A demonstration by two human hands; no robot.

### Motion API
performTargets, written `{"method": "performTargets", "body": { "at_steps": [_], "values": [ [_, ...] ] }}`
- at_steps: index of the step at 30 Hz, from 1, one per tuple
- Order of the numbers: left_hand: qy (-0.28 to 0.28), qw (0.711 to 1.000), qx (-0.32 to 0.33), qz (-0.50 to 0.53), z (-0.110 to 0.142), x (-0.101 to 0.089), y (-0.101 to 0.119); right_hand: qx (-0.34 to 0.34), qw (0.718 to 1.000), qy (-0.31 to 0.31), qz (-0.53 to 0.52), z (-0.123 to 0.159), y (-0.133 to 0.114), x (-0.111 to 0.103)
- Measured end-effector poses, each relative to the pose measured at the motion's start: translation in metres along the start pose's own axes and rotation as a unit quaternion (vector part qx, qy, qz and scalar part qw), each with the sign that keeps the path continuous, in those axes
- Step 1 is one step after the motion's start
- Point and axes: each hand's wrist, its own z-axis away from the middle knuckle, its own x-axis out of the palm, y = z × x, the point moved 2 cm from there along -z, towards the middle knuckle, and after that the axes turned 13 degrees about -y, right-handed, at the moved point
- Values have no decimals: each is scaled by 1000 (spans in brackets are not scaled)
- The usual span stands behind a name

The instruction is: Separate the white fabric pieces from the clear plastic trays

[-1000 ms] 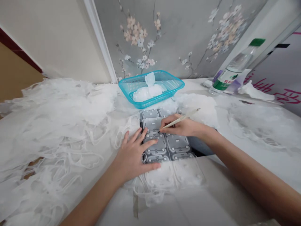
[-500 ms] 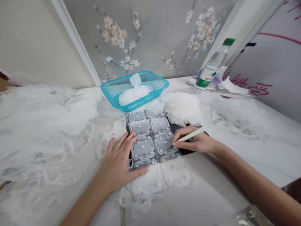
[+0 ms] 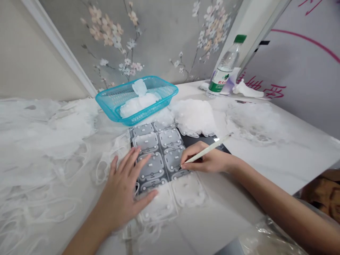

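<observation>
Left hand (image 3: pixel 123 191) splayed, gripping nothing, probably steadying the sheet (image 3: pixel 151 169); right hand (image 3: pixel 204 158) pinches a pen-like tool (image 3: pixel 208 149) low, guessing for control.

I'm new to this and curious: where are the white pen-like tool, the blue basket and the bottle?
White pen-like tool (image 3: pixel 208 149), head view: middle of its shaft.
Blue basket (image 3: pixel 152 110), head view: its front wall.
Bottle (image 3: pixel 220 78), head view: its label.
</observation>
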Motion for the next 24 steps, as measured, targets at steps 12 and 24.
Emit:
{"method": "performTargets", "body": {
  "at_steps": [12,24],
  "values": [
    [-108,983,151,-6,-1,10,37,-18,994,-37,101,-3,-16,2],
    [-98,985,144,4,-1,12,38,16,985,-73,155,5,-27,-7]
  ]
}}
